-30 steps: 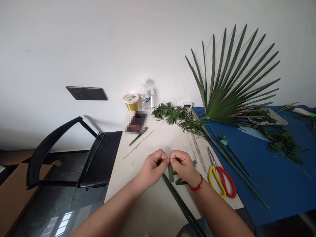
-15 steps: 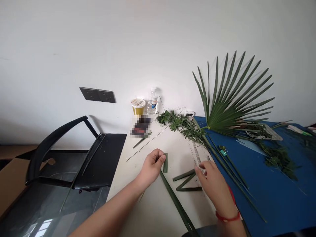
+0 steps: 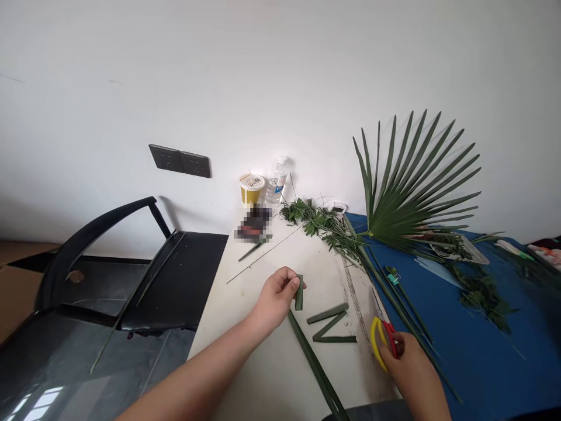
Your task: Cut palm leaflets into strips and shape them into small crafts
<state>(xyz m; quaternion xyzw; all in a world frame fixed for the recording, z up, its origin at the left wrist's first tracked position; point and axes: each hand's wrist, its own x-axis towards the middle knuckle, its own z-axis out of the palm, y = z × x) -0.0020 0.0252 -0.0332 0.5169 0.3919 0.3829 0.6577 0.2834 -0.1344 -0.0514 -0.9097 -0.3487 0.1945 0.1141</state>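
My left hand [image 3: 280,297] is closed in a pinch on a green leaf strip [image 3: 299,297], with its short end hanging past the fingertips. A long leaf blade [image 3: 313,356] runs from below that hand to the table's front edge. To the right lies a folded zigzag leaf strip [image 3: 333,325], flat on the white table. My right hand [image 3: 407,359] grips scissors [image 3: 380,344] with yellow and red handles, near the seam between the white and blue surfaces. The blades point away from me; whether they are spread is hard to see.
A fan palm leaf [image 3: 407,204] leans against the wall at the right. Cut greenery [image 3: 313,215] lies along the back, near a water bottle [image 3: 277,181] and a yellow tub [image 3: 252,190]. Long stems [image 3: 409,316] cross the blue surface [image 3: 473,362]. A black chair [image 3: 179,280] stands left.
My right hand has moved right and toward me from beside the zigzag strip, and now has the scissors in it. The left hand keeps its pinch. The view has shifted slightly.
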